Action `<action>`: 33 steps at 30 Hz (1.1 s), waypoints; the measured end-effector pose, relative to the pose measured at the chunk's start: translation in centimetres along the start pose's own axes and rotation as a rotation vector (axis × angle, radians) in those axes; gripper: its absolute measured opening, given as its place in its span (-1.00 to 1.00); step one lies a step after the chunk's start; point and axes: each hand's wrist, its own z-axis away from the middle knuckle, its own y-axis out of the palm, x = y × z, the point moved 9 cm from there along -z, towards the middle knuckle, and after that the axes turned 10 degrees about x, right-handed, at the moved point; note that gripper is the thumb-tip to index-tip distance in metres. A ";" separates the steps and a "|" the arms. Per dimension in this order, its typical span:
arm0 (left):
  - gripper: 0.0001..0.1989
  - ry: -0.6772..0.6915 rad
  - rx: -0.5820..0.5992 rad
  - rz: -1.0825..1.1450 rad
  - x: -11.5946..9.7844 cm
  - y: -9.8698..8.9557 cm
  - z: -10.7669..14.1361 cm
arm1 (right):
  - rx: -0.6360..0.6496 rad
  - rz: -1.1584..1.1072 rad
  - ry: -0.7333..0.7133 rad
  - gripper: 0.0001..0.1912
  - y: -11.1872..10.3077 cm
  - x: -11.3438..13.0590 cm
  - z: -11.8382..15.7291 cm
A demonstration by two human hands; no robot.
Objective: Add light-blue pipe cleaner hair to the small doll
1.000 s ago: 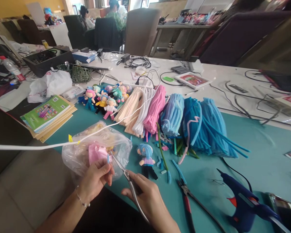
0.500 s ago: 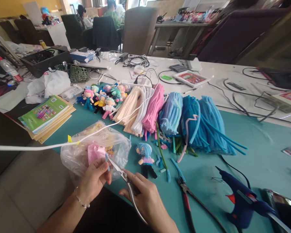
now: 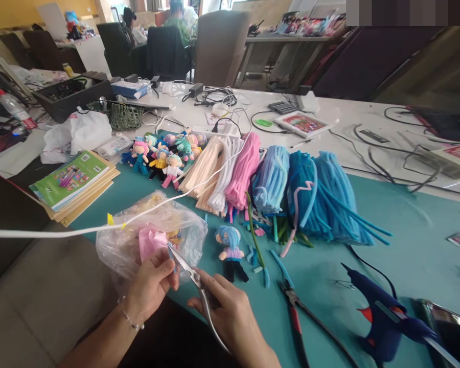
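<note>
My left hand pinches a small blue piece in front of a clear plastic bag with pink material in it. My right hand is wrapped round the handles of silver scissors. Their blades point up and left, and the tips are at the blue piece. A small doll with blue hair, a lilac top and black legs lies right of the blades. Short blue offcuts lie beside it. Bundles of peach, pink and blue fuzzy stems lie behind.
Pliers and a blue glue gun lie at the right on the green mat. Several dolls and a stack of booklets are at the left. A white cable crosses the view above the bag.
My left hand has shifted very slightly to the right near the scissor tips. My right hand still holds the scissors in nearly the same place.
</note>
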 end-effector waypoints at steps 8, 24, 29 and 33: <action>-0.54 0.002 -0.005 -0.016 -0.1 0.1 0.1 | 0.011 0.122 -0.024 -0.47 0.2 0.4 0.1; -0.55 -0.039 -0.013 0.063 0.1 0.3 0.0 | -0.024 0.127 -0.068 -0.44 0.0 0.8 -0.1; -0.57 -0.082 0.036 0.148 0.3 0.9 0.0 | -0.027 0.055 -0.088 -0.49 0.0 1.1 -0.5; -0.59 -0.131 0.073 0.203 0.7 1.2 0.0 | -0.038 0.016 -0.082 -0.50 0.2 0.8 -0.6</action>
